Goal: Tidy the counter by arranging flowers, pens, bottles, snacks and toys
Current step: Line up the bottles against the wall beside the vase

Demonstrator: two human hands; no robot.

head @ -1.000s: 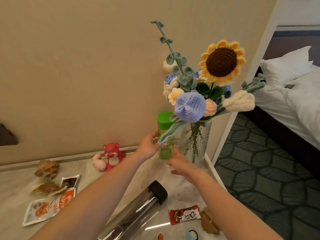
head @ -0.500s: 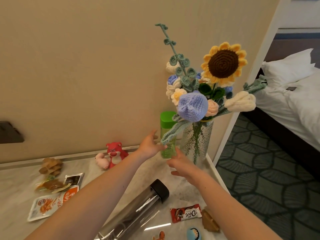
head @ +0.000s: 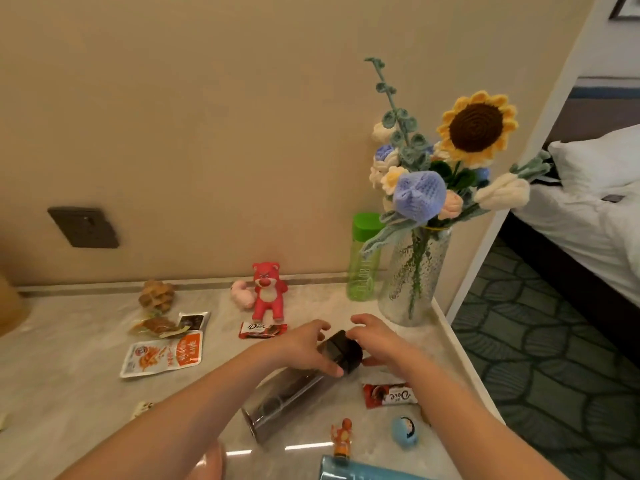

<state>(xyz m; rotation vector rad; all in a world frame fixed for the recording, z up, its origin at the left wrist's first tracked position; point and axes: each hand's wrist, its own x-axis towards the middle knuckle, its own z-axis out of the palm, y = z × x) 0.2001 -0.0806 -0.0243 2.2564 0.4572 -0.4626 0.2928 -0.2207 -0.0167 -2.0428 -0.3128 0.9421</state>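
A dark see-through bottle (head: 287,396) with a black cap lies on its side on the marble counter (head: 69,393). My left hand (head: 304,348) grips its neck just below the cap, thumb on the near side. My right hand (head: 379,341) curls round the cap from the right. A green bottle (head: 363,261) stands upright at the back, touching the glass vase (head: 412,282) of crochet flowers (head: 419,192). A red bear toy (head: 265,292) and a pink toy (head: 242,294) stand by the wall.
Two Dove chocolate bars (head: 262,330) (head: 389,395), an orange snack packet (head: 162,353) and other snacks (head: 156,295) lie scattered. A small orange figure (head: 341,441) and a blue egg toy (head: 403,432) sit near me. The counter's edge (head: 460,358) drops off to the right.
Both hands left the green bottle beside the vase and came down and back to the lying dark bottle, closing round its cap end. The view tilted down.
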